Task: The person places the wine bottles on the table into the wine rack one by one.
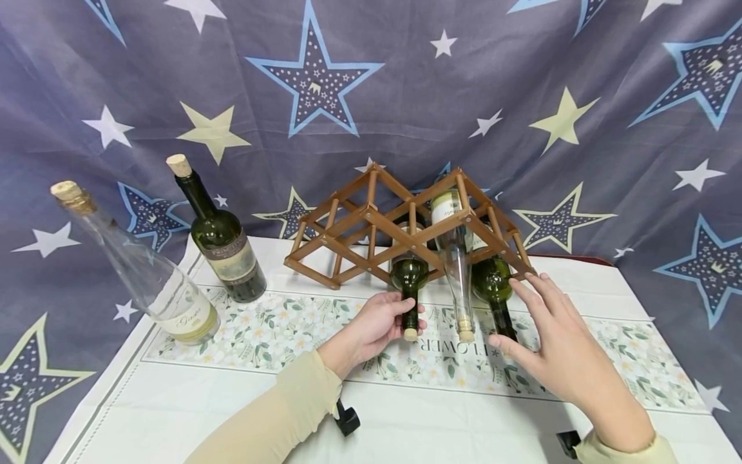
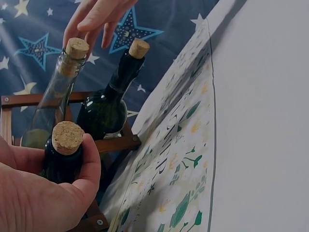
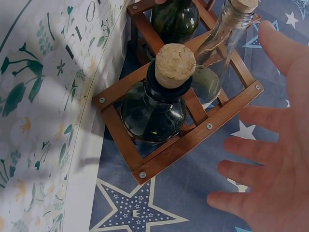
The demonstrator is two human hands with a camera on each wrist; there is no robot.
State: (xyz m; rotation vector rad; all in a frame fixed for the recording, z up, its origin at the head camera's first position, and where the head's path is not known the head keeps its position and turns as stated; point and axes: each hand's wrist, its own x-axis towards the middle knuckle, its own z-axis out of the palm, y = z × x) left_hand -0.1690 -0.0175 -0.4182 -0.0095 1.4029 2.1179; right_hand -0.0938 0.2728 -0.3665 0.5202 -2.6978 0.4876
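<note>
My left hand (image 1: 368,327) grips the neck of a dark green wine bottle (image 1: 409,274) lying in the wooden wine rack (image 1: 370,211). In the left wrist view, thumb and fingers curl round the neck just below its cork (image 2: 67,137). To its right, a clear corked bottle (image 1: 455,261) rests neck-forward in an upper slot. Another green bottle (image 1: 491,280) lies in the rack's right-hand slot, its neck partly behind my right hand (image 1: 559,354). That hand is held with fingers spread beside the rack's right end, nothing in its grasp.
On the left of the table stand a clear corked bottle (image 1: 180,309) and a dark corked bottle (image 1: 232,258), both upright. A flower-print runner (image 1: 278,332) crosses the white tablecloth (image 1: 174,412). Behind the rack hangs a star-patterned curtain (image 1: 417,96).
</note>
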